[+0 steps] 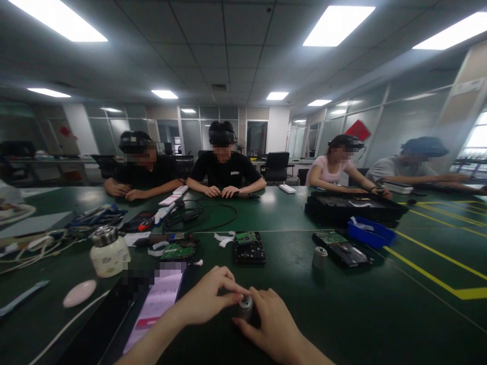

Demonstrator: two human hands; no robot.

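Note:
A small grey metal cylinder (246,305) stands upright on the green table in front of me, its top end showing. My right hand (274,317) is closed around it, thumb on the near side and fingers at the far side. At the top of the cylinder, my left hand (207,295) has thumb and index finger pinched together; whatever they hold is too small to make out. A similar metal cylinder (320,257) stands farther off to the right. Beyond my hands lies a black device with a green circuit board (248,247).
A tablet (155,309) with a lit screen lies by my left forearm, near a pink oval case (79,293) and a cream flask (109,253). To the right are a blue tray (371,233) and another opened device (344,248). Several people sit across the table.

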